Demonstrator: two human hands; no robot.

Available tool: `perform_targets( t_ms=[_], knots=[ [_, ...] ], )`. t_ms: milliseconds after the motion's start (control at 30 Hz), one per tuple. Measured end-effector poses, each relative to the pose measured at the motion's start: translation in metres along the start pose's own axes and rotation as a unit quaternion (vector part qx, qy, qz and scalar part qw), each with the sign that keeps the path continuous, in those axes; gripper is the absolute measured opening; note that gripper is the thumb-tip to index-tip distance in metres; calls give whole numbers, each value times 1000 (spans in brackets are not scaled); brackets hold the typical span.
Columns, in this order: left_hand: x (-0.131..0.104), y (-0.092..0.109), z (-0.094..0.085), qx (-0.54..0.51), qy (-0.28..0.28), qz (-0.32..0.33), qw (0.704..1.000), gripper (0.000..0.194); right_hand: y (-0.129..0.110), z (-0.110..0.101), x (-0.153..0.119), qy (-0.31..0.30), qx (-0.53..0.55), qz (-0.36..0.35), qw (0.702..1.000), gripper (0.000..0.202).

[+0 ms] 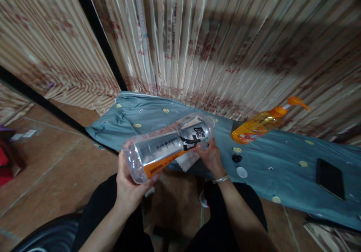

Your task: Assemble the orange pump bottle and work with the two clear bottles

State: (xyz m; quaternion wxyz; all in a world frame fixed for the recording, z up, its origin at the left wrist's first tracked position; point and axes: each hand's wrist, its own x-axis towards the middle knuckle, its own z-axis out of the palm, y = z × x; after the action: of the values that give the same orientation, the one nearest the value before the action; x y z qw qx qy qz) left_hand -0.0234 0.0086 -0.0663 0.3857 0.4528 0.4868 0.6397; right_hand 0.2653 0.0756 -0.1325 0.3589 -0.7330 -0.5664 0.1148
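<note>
At the centre of the frame: one large clear bottle (166, 150) with a silver and orange label, which lay slantwise between both hands. Left hand (131, 188): part closed, fingers and thumb curved about the bottle's left end. Right hand (211, 158): fingers bent, gripping its right end; one bracelet (220, 179) circled the wrist. Right of centre: one orange pump bottle (256, 128), on a blue-green sheet (282, 158) with yellow prints. Just below it: one small black object (237, 158), kind unclear, and one white disc (241, 172). Lower right: one black phone (329, 178). Across the top hung a pleated curtain (180, 49).
</note>
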Motion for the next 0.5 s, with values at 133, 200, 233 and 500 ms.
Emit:
perform_targets(
  t_ms=[133, 200, 233, 500],
  knots=[
    [0, 2, 1, -4, 4, -18, 1000, 95, 1, 2, 0, 9, 1, -4, 1000, 47],
    [0, 2, 1, -6, 6, -20, 1000, 96, 1, 1, 0, 6, 7, -6, 1000, 47],
    [0, 3, 1, -5, 7, -20, 1000, 97, 1, 1, 1, 5, 9, -6, 1000, 47],
    [1, 4, 1, -3, 14, -22, 1000, 97, 3, 0, 1, 2, 11, -16, 1000, 46]
  ],
)
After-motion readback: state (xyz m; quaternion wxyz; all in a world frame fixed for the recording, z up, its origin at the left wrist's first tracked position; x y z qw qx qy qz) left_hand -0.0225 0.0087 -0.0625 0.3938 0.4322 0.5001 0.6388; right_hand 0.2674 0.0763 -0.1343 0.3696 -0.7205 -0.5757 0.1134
